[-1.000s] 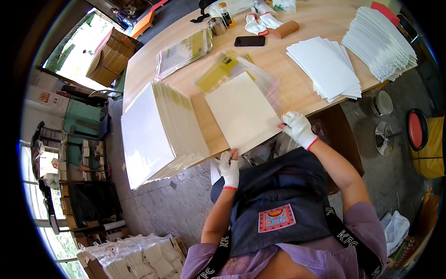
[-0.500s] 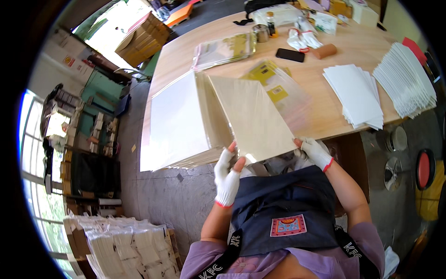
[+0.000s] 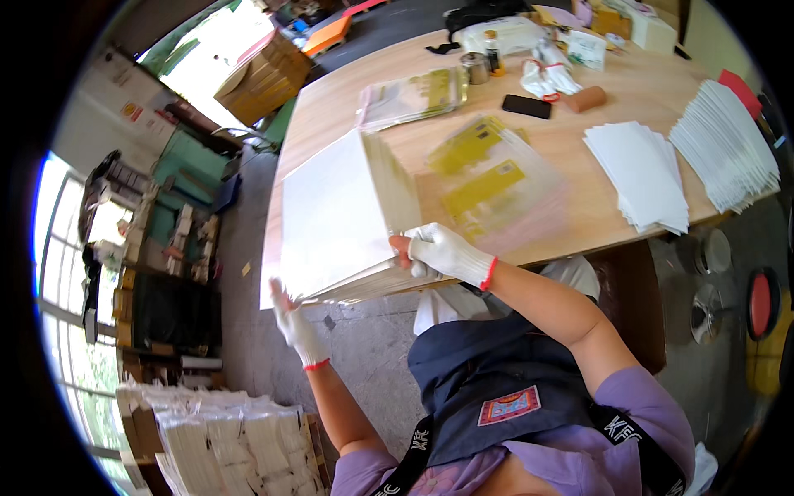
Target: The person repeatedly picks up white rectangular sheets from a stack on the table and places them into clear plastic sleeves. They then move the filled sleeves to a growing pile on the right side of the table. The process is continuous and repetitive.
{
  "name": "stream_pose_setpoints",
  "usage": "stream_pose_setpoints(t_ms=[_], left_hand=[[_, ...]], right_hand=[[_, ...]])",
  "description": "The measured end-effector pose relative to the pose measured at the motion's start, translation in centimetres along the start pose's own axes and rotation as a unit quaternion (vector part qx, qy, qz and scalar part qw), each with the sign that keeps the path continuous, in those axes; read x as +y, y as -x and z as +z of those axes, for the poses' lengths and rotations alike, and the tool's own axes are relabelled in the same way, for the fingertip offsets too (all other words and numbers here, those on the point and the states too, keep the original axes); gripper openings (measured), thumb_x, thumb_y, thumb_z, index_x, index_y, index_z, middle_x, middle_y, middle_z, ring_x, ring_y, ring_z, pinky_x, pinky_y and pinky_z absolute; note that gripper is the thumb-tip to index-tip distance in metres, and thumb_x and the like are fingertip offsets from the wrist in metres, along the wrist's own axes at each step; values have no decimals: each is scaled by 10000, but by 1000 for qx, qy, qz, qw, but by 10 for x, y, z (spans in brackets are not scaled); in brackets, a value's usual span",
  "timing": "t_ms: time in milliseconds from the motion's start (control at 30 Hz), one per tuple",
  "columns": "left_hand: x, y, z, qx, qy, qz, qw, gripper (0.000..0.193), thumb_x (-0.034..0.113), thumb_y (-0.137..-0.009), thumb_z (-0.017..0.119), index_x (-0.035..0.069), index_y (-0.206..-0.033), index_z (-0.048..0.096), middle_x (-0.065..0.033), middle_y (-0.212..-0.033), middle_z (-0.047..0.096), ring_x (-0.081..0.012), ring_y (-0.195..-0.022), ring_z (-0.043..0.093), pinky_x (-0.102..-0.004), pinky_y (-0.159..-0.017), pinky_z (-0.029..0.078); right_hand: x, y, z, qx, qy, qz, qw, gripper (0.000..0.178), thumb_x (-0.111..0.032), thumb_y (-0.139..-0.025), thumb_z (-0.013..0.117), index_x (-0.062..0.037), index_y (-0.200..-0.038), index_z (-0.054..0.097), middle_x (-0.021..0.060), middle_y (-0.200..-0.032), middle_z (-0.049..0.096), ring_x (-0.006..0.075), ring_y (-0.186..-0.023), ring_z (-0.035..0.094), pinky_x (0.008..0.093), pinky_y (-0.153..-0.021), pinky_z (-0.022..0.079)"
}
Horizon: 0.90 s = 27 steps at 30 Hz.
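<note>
Pale board: half a second ago it stood apart between both hands; now it no longer showed separately, and a broad white sheet topped the pile [image 3: 335, 215], ahead of and between the hands.
Left hand [image 3: 299, 329]: had shifted leftward to the pile's near left corner; its fingers were straight, not curled round anything.
Right hand [image 3: 445, 250]: had crossed leftward to the near right corner, fingers curled, thumb toward the edge; whether it pinched a sheet could not be told.
Hard to see: the left fingertips [image 3: 277, 287] were blurred, contact with the corner unclear; the right hand covered part of the pile's edge.
Gloves [image 3: 465, 259]: white knit, red cuffs, bare fingertips.
Pile: flat, square-cornered, glossy clear film along its layered side.
Clear bags [image 3: 488, 186]: thin, limp, yellow-printed, beyond the right hand on the smooth wood-look table [image 3: 488, 107].
</note>
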State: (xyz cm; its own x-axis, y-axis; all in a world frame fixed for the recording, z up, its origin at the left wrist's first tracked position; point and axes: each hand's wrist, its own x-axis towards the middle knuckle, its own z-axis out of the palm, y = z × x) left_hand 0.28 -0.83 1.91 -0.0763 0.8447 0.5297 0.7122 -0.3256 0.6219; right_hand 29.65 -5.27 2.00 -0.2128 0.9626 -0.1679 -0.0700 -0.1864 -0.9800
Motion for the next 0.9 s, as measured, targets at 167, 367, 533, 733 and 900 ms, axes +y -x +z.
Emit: stream_pose_setpoints(t_ms=[167, 367, 533, 733, 900], left_hand=[[-56, 88, 48, 171, 178, -85, 965, 438, 130, -919, 435, 1, -1333, 365, -156, -1359, 365, -233, -1216, 405, -328, -1000, 346], [-24, 203, 137, -160, 125, 160, 966, 413, 53, -800, 538, 39, -1211, 501, -182, -1240, 464, -351, -1148, 443, -457, -979, 326], [111, 174, 183, -352, -3, 355, 866, 505, 266, -727, 647, 82, -1181, 526, -147, -1286, 432, -375, -1223, 341, -526, -1034, 222], [128, 130, 262, -314, -57, 419, 850, 498, 286, -705, 645, 127, -1164, 536, -132, -1265, 435, -368, -1176, 360, -523, -1011, 241], [115, 92, 278, -295, -81, 393, 867, 479, 227, -671, 643, 139, -1131, 548, -114, -1218, 471, -335, -1137, 397, -507, -979, 260]], right_hand=[[73, 78, -80, 177, -180, -82, 964, 235, -280, -900, 531, -80, -994, 610, 4, -714, 606, 69, -551, 530, 206, -478, 425], [161, 211, -227, 694, -124, -31, 709, 120, -163, -867, 464, -79, -932, 518, 37, -684, 541, 104, -485, 486, 246, -406, 414], [166, 250, -283, 658, -175, 82, 728, 188, -265, -851, 567, -103, -754, 566, -7, -576, 513, 80, -395, 431, 222, -326, 362], [181, 254, -298, 581, -347, 32, 736, 103, -176, -804, 633, -122, -749, 564, -10, -610, 549, 70, -421, 466, 207, -341, 373], [154, 246, -233, 495, -497, -7, 712, 138, -240, -870, 523, -111, -911, 549, 48, -783, 605, 124, -440, 497, 228, -375, 405]])
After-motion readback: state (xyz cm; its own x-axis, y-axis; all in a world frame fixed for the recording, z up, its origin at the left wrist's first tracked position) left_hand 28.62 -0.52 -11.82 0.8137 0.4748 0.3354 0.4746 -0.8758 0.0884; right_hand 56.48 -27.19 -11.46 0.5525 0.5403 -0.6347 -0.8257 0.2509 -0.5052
